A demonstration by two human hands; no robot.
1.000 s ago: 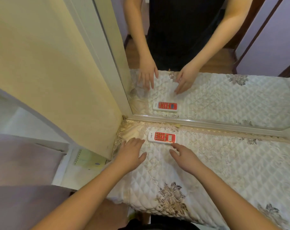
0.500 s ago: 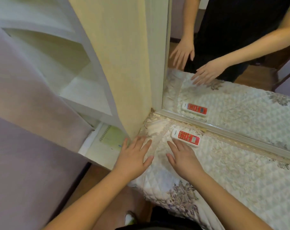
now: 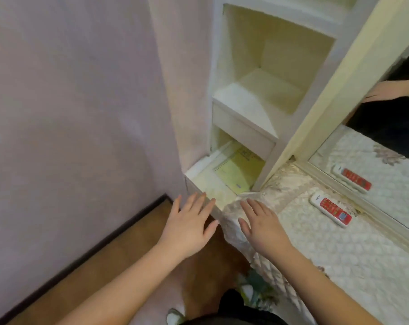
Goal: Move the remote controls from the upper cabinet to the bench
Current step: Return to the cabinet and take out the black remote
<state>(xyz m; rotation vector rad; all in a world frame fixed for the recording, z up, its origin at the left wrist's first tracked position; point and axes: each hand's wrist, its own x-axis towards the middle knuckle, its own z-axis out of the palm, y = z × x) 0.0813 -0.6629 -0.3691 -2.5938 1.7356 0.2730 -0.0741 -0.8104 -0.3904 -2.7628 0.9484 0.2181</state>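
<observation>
Well right of both hands' spread, empty fingers [image 3: 250, 208], red remote [image 3: 331, 209] flat on bench [image 3: 339, 259]

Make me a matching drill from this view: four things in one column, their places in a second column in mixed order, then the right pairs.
Things
1. remote control
2. green notebook
3. left hand
4. right hand

Places
A. on the low shelf under the open cubby
B. over the corner of the quilted bench cover
C. on the quilted bench, beside the mirror frame
D. over the brown floor, fingertips at the low shelf's edge

Pairs: 1-C, 2-A, 3-D, 4-B
</observation>
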